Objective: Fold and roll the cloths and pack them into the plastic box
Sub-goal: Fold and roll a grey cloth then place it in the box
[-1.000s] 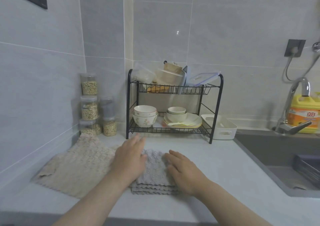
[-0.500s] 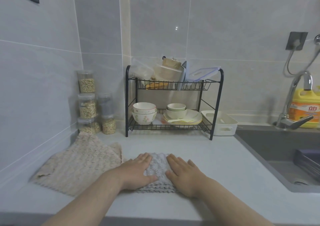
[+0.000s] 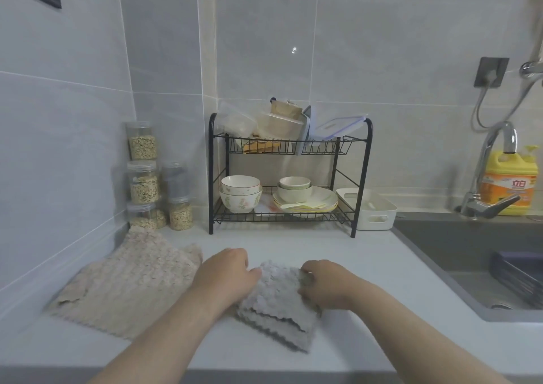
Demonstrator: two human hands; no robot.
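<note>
Head view, lower centre: left hand (image 3: 226, 275) and right hand (image 3: 324, 285), fingers curled, grip opposite edges of the folded grey cloth (image 3: 276, 305) on the desk (image 3: 361, 263); beige cloth (image 3: 129, 283) lies left.

The left hand (image 3: 226, 278) covers the left edge of the grey cloth (image 3: 276, 304), its fingertips curled out of sight, so whether it grips cannot be told. Fingertips of the right hand (image 3: 326, 286) are buried in the cloth's right-hand fold. The left forearm masks one corner of the beige cloth (image 3: 132, 280), which hides the foot of the lowest jar (image 3: 144, 217). The sink (image 3: 470, 245) is cut off at the right edge, and the faucet (image 3: 493, 154) partly screens the detergent bottle (image 3: 511, 184).
</note>
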